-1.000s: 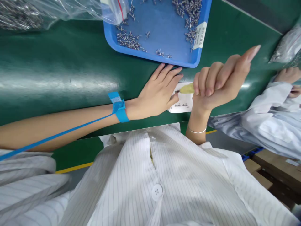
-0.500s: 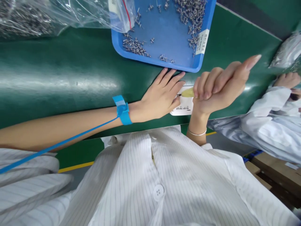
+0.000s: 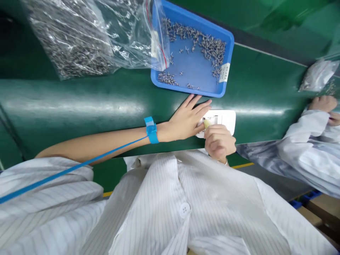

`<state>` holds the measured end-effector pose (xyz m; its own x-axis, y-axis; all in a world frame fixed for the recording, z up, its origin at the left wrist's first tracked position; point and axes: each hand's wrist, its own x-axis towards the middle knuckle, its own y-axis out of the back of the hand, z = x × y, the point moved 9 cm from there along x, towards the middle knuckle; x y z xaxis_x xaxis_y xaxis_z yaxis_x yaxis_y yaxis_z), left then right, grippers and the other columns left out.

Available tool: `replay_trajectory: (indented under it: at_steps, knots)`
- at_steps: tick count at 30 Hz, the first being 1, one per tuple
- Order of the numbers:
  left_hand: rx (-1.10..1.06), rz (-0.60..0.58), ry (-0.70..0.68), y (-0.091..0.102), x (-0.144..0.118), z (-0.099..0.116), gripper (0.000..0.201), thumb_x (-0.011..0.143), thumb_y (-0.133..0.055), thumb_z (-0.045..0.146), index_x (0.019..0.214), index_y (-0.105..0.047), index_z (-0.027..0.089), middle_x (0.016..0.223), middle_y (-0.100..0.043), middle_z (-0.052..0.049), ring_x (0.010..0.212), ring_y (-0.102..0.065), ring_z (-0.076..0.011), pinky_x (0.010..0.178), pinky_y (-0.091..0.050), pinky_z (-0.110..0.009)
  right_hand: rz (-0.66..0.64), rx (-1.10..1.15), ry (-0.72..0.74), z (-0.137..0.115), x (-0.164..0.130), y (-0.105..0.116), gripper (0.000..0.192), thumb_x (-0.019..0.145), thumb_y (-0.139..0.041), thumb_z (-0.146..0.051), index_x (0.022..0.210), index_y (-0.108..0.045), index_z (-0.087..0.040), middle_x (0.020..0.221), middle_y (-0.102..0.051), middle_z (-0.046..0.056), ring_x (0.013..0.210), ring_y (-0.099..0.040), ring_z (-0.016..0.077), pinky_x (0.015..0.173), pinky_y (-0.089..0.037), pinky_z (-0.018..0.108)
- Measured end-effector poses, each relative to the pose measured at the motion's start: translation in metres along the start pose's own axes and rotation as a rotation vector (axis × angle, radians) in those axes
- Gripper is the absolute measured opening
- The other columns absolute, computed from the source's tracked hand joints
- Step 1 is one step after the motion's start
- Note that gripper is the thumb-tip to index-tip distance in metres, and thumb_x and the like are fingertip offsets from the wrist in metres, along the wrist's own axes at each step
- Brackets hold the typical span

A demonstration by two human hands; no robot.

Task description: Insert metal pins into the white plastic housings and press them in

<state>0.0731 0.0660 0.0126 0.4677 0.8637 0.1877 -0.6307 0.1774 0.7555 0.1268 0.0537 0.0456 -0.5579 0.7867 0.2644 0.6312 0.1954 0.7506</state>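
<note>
Green and glossy, the work surface (image 3: pixel 79 102) fills the middle of the frame. Just below centre, the right hand (image 3: pixel 219 141) is clenched around a small yellow tool (image 3: pixel 207 123), its tip on the white plate (image 3: pixel 225 118). The left hand (image 3: pixel 187 120) lies flat, fingers stretched, on the plate's left edge. The plate looks light, stiff and smooth, so it is probably best pressed at its edges. Farther up stands the blue tray (image 3: pixel 225 46) with small metal parts (image 3: pixel 209 44).

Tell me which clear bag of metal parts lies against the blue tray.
The large clear bag at upper left: its edge overlaps the blue tray's left rim. The small bag at far right lies apart from the tray, near a co-worker's hand.
</note>
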Motion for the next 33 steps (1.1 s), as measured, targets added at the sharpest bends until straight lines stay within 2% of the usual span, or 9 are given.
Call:
replay_trajectory:
  at_steps: [1, 3, 5, 7, 9, 13, 19, 27, 33]
  knots:
    - [0.009, -0.001, -0.002, 0.0, 0.0, 0.0, 0.053, 0.097, -0.049, 0.035, 0.141, -0.051, 0.005, 0.154, -0.044, -0.014, 0.144, -0.034, -0.0413, 0.122, -0.023, -0.058, 0.032, -0.019, 0.026, -0.001, -0.002, 0.0, 0.064, 0.083, 0.027, -0.071, 0.045, -0.001, -0.028, 0.028, -0.008, -0.003, 0.023, -0.024, 0.0137, 0.033, -0.033, 0.033]
    - [0.031, -0.001, 0.002, -0.001, 0.0, -0.001, 0.054, 0.097, -0.049, 0.036, 0.141, -0.05, 0.006, 0.154, -0.044, -0.013, 0.144, -0.034, -0.0405, 0.122, -0.023, -0.057, 0.252, 0.091, 0.047, -0.002, -0.003, 0.018, 0.064, 0.092, 0.012, -0.068, 0.044, -0.002, -0.028, 0.027, -0.009, -0.004, 0.021, -0.023, 0.0121, 0.031, -0.033, 0.03]
    - [0.05, 0.001, 0.007, -0.002, 0.0, -0.001, 0.055, 0.097, -0.05, 0.038, 0.143, -0.049, 0.007, 0.154, -0.044, -0.013, 0.145, -0.033, -0.0386, 0.123, -0.023, -0.056, 0.429, 0.311, 0.082, -0.003, -0.002, 0.038, 0.067, 0.098, -0.014, -0.061, 0.042, -0.008, -0.026, 0.026, -0.016, -0.005, 0.02, -0.025, 0.0106, 0.029, -0.032, 0.027]
    - [0.069, 0.002, 0.013, -0.002, 0.0, 0.0, 0.056, 0.098, -0.049, 0.041, 0.144, -0.048, 0.009, 0.155, -0.043, -0.013, 0.145, -0.033, -0.0378, 0.123, -0.023, -0.056, 0.573, 0.586, 0.109, 0.0, -0.002, 0.057, 0.065, 0.098, -0.038, -0.048, 0.041, -0.019, -0.023, 0.027, -0.024, -0.007, 0.021, -0.029, 0.0096, 0.028, -0.032, 0.023]
    - [0.083, -0.011, 0.02, -0.003, 0.001, 0.0, 0.056, 0.098, -0.049, 0.042, 0.144, -0.047, 0.009, 0.155, -0.042, -0.013, 0.145, -0.033, -0.0386, 0.122, -0.023, -0.057, 0.641, 0.791, 0.102, 0.006, 0.001, 0.068, 0.06, 0.097, -0.043, -0.037, 0.042, -0.026, -0.022, 0.029, -0.028, -0.007, 0.022, -0.03, 0.0085, 0.027, -0.031, 0.02]
    - [0.089, -0.045, 0.037, -0.004, 0.001, -0.001, 0.056, 0.099, -0.047, 0.041, 0.146, -0.045, 0.01, 0.157, -0.039, -0.012, 0.147, -0.03, -0.0388, 0.123, -0.02, -0.056, 0.684, 0.97, 0.033, 0.017, 0.011, 0.075, 0.06, 0.101, -0.035, -0.031, 0.043, -0.025, -0.022, 0.031, -0.026, -0.008, 0.022, -0.024, 0.007, 0.025, -0.026, 0.019]
    - [0.077, -0.065, 0.043, -0.005, 0.001, -0.001, 0.056, 0.097, -0.051, 0.041, 0.144, -0.048, 0.011, 0.157, -0.04, -0.011, 0.147, -0.029, -0.04, 0.122, -0.02, -0.058, 0.734, 1.05, -0.094, 0.034, 0.023, 0.067, 0.058, 0.1, -0.038, -0.035, 0.045, -0.026, -0.024, 0.033, -0.024, -0.008, 0.023, -0.02, 0.0067, 0.024, -0.02, 0.02]
    - [0.037, -0.034, 0.031, -0.007, 0.001, -0.002, 0.059, 0.096, -0.052, 0.041, 0.146, -0.045, 0.011, 0.157, -0.04, -0.01, 0.147, -0.027, -0.0412, 0.123, -0.018, -0.059, 0.706, 0.9, -0.141, 0.03, 0.034, 0.066, 0.056, 0.1, -0.043, -0.04, 0.05, -0.023, -0.025, 0.036, -0.022, -0.009, 0.025, -0.017, 0.0058, 0.026, -0.018, 0.022]
    - [-0.023, -0.036, 0.049, -0.006, 0.001, -0.003, 0.06, 0.094, -0.055, 0.042, 0.145, -0.047, 0.012, 0.157, -0.041, -0.008, 0.148, -0.026, -0.0401, 0.125, -0.015, -0.056, 0.578, 0.682, -0.118, 0.018, 0.041, 0.056, 0.057, 0.101, -0.042, -0.047, 0.054, -0.02, -0.026, 0.037, -0.023, -0.009, 0.027, -0.021, 0.0068, 0.029, -0.026, 0.025]
